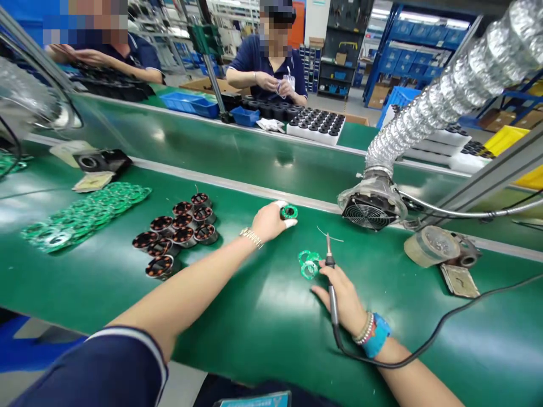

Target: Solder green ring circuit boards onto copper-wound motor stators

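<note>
My left hand (271,221), with white covers on its fingertips, grips a small round motor part with a green ring-shaped circuit board (290,212) on its top. In my right hand (345,297) lies a soldering iron (333,299), its tip pointing away from me. The thumb and forefinger of that hand are spread beside a few loose green ring boards (309,270) on the bench. A thin piece of wire (335,238) shows by the iron's tip. Left of my left arm stand several metal-cased copper-wound motor parts (183,236) in a cluster.
Many green ring boards (85,217) lie in rows at the left. A fan on a foil duct (369,206) hangs at the back right. A clear tub (430,247) and a sponge (460,281) sit at the right. The iron's cable (445,316) crosses my right forearm. Two people work across the bench.
</note>
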{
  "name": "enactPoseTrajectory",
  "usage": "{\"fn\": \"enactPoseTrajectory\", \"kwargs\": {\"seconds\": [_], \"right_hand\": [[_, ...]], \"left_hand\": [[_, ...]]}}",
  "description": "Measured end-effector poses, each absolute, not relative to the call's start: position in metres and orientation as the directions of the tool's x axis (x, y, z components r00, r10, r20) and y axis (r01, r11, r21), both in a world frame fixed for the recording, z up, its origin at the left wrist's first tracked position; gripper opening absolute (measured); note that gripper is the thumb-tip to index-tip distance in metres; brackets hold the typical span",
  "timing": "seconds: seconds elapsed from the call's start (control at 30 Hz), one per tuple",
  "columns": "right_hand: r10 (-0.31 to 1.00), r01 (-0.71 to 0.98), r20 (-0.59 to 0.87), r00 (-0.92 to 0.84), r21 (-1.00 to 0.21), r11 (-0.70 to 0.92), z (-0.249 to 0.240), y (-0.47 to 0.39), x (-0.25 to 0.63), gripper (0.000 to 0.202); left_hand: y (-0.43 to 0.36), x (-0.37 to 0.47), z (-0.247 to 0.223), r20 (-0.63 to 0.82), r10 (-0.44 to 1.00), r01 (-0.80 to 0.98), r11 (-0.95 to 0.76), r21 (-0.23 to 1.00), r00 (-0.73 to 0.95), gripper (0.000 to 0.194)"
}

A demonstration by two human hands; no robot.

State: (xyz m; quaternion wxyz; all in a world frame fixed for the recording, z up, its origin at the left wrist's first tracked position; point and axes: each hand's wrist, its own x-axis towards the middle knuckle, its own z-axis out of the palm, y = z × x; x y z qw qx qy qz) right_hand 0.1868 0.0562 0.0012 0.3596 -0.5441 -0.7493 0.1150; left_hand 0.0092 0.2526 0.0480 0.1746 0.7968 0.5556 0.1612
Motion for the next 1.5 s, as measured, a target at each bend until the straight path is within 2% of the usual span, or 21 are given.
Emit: {"fn": "enactPoseTrajectory", "kwargs": {"seconds": [0.17,0.33,0.43,0.53,0.63,0.7,0.77,0.9,1.0,1.07,1.13,1.2,1.27,1.33,1.4,1.5], "right_hand": [[0.926,0.753,0.330,-0.182,-0.559,0.347,-0.002,0.078,0.175,0.038],[0.928,0.748,0.332,-0.170,-0.569,0.341,-0.005,0.079,0.175,0.039],[0.913,0.758,0.370,-0.171,-0.543,0.361,-0.008,0.078,0.176,0.035],[0.893,0.767,0.412,-0.179,-0.510,0.389,-0.010,0.080,0.179,0.032],[0.857,0.756,0.467,-0.217,-0.475,0.450,-0.010,0.081,0.181,0.031],[0.829,0.746,0.502,-0.246,-0.449,0.493,-0.010,0.082,0.182,0.030],[0.803,0.737,0.533,-0.266,-0.425,0.526,-0.009,0.083,0.182,0.031],[0.776,0.742,0.572,-0.267,-0.392,0.544,-0.007,0.082,0.179,0.032],[0.784,0.755,0.563,-0.262,-0.386,0.530,-0.002,0.070,0.178,0.032],[0.812,0.777,0.520,-0.265,-0.383,0.499,0.002,0.053,0.178,0.032],[0.853,0.810,0.456,-0.254,-0.382,0.446,0.005,0.033,0.179,0.033],[0.887,0.837,0.399,-0.230,-0.384,0.390,0.009,0.012,0.178,0.035],[0.909,0.854,0.363,-0.204,-0.388,0.347,0.011,-0.004,0.177,0.037],[0.920,0.857,0.341,-0.192,-0.398,0.327,0.012,-0.015,0.176,0.038],[0.921,0.844,0.334,-0.201,-0.418,0.336,0.013,-0.021,0.174,0.035],[0.920,0.821,0.331,-0.212,-0.450,0.351,0.013,-0.026,0.172,0.024]], "left_hand": [[0.345,0.052,0.039,0.062,0.965,0.855,-0.257,0.450,0.257,0.049],[0.375,0.071,0.025,0.042,0.969,0.870,-0.237,0.433,0.243,0.046],[0.360,0.066,0.032,0.088,0.957,0.867,-0.288,0.406,0.277,0.053],[0.319,0.048,0.046,0.202,0.910,0.840,-0.413,0.351,0.362,0.061],[0.265,0.013,0.056,0.264,0.853,0.812,-0.514,0.275,0.450,0.057],[0.233,-0.022,0.059,0.288,0.844,0.823,-0.519,0.231,0.452,0.052],[0.211,-0.061,0.057,0.323,0.866,0.868,-0.455,0.197,0.381,0.047],[0.199,-0.120,0.048,0.352,0.926,0.984,-0.169,0.060,0.137,0.041],[0.200,-0.133,0.041,0.307,0.943,0.988,-0.147,0.051,0.124,0.025],[0.194,-0.130,0.038,0.284,0.943,0.977,-0.201,0.073,0.173,0.020],[0.180,-0.120,0.037,0.232,0.918,0.923,-0.359,0.138,0.322,0.019],[0.158,-0.107,0.038,0.145,0.813,0.764,-0.580,0.282,0.564,0.017],[0.130,-0.093,0.039,0.094,0.651,0.549,-0.700,0.456,0.753,0.014],[0.104,-0.081,0.038,0.093,0.543,0.401,-0.714,0.574,0.834,0.011],[0.084,-0.074,0.034,0.097,0.524,0.336,-0.666,0.666,0.846,0.017],[0.068,-0.076,0.024,0.073,0.629,0.386,-0.560,0.733,0.774,0.058]]}}
